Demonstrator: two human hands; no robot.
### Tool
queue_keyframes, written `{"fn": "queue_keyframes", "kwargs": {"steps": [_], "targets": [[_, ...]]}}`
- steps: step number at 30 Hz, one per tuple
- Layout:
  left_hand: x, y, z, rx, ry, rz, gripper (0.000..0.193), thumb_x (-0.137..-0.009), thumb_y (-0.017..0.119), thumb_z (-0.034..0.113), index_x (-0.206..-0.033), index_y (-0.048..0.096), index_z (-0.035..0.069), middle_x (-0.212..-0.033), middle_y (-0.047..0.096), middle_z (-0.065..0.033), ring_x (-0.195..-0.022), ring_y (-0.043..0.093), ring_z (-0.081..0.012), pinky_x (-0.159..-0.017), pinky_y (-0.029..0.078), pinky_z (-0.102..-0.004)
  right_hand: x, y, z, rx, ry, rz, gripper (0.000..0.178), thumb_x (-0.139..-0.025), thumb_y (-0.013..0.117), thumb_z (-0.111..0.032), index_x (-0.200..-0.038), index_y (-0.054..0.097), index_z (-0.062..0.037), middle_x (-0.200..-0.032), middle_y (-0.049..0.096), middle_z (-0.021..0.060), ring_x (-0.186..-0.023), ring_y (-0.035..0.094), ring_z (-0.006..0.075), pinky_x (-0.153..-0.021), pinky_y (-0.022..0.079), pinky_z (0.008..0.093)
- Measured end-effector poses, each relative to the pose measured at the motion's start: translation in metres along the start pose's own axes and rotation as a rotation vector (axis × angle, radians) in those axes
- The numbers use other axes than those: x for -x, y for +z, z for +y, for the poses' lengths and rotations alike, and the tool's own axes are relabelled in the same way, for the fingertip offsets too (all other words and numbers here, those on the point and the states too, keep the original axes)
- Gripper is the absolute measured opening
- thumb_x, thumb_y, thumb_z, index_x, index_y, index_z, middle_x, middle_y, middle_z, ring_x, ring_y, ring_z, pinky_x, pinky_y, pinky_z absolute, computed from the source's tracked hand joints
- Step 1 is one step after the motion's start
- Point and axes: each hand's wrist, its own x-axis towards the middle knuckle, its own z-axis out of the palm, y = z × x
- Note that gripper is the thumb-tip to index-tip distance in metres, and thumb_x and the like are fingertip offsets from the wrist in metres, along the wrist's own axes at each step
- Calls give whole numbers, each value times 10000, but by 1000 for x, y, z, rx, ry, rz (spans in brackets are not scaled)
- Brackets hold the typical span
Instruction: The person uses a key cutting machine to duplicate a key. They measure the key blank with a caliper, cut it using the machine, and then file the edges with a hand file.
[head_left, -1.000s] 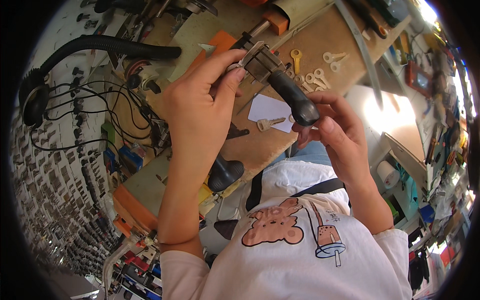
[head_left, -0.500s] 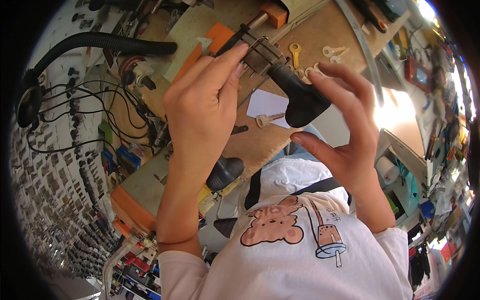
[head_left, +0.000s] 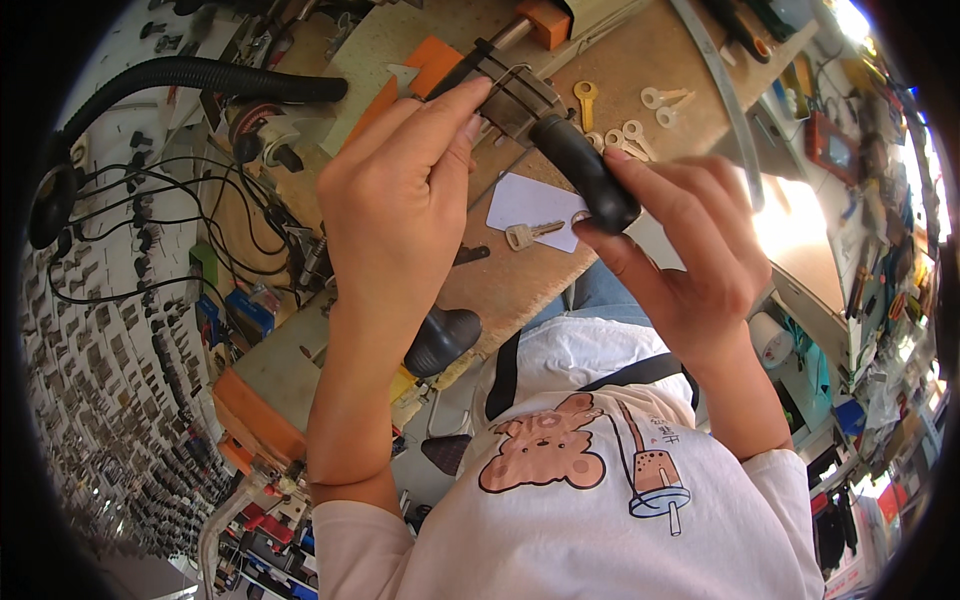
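Note:
A metal clamp (head_left: 518, 103) with dark bars across its top belongs to a machine on the workbench. My right hand (head_left: 690, 235) has its thumb and fingers on either side of a black clamp handle (head_left: 578, 170), which sticks out toward me from the clamp. At the clamp's left side my left hand (head_left: 400, 200) pinches with thumb and forefinger; what lies between them is hidden. Below the clamp, a key (head_left: 530, 236) lies partly on a white card (head_left: 512, 203). A second black handle (head_left: 442, 340) shows beside my left forearm.
A brass-coloured key (head_left: 585, 100) and several silver keys (head_left: 632, 135) lie right of the clamp. At left are a black flexible hose (head_left: 220, 82) and tangled black cables (head_left: 180, 225). Many keys hang on the left wall. A curved metal strip (head_left: 722, 85) borders the bench at right.
My right hand has closed onto the black clamp handle, which has turned from its broad side to its narrow side. My left hand stays pinched at the clamp.

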Motion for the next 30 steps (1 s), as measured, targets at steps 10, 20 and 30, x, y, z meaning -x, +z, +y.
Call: {"fn": "queue_keyframes", "kwargs": {"steps": [10,20,30], "targets": [[0,0,1,-15,5,-12,173,-793,599,14,-956,655,24,-741,627,-53,-608,613,-95,-522,449,-190,-2,19,-5,-2,-35,190,261,-637,700,-29,-883,615,-21,-643,567,72,-551,547,162,-493,432,255],[1,-1,1,-1,-4,-14,185,-787,596,1,-961,652,21,-743,627,-54,-619,614,-95,-535,451,-188,1,14,-14,-447,405,116,211,-746,646,-76,-938,596,-3,-658,570,46,-547,522,77,-514,417,193],[4,-1,-2,-17,0,9,230,-779,596,-1,-1000,640,44,-791,635,-65,-632,619,-102,-564,470,-206,0,14,-17,-572,520,72,203,-769,609,-76,-954,581,4,-692,567,34,-572,497,65,-538,407,191]]}}
